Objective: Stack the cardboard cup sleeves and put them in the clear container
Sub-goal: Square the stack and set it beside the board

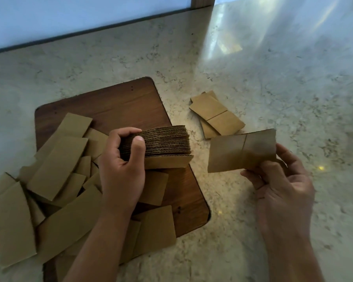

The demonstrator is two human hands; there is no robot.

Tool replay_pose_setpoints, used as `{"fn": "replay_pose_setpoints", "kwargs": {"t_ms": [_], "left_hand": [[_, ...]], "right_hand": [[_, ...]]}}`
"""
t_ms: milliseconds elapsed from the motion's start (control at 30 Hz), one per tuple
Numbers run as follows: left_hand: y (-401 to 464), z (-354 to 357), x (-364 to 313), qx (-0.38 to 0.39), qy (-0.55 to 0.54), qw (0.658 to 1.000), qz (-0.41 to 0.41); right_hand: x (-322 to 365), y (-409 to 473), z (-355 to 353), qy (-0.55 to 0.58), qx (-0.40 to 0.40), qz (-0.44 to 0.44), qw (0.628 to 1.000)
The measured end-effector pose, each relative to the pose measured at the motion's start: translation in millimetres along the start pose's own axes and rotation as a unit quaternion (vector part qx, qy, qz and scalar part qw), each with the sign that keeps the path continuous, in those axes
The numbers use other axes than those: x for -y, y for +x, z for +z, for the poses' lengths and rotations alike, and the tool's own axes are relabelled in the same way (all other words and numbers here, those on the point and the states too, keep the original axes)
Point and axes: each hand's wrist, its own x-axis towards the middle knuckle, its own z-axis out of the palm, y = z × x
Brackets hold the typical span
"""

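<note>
My left hand (122,167) grips a thick stack of brown cardboard cup sleeves (165,143) on edge, above a dark wooden board (120,102). A single flat sleeve (240,151) is pinched at its lower edge by my right hand (281,186), just right of the stack and apart from it. Several loose sleeves (55,163) lie scattered over the board's left and near side. Two more sleeves (216,115) rest on the marble counter beyond my right hand. No clear container is in view.
The marble counter (273,78) stretches to the right and back, with bright window reflections at the far right. A pale wall with a dark base strip (90,33) runs along the back left.
</note>
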Motion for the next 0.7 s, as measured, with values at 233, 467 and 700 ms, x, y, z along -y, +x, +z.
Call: {"fn": "replay_pose_setpoints", "kwargs": {"t_ms": [233, 467, 700], "left_hand": [[0, -1, 2, 0.004, 0.004, 1.000, -0.010], [2, -2, 1, 0.006, -0.054, 0.997, -0.046], [1, -9, 6, 0.035, -0.193, 0.976, -0.098]], "right_hand": [[7, -3, 18, 0.068, 0.121, -0.038, 0.990], [22, -16, 56, -0.207, 0.314, -0.330, 0.866], [-4, -34, 91, -0.370, 0.331, -0.441, 0.748]]}}
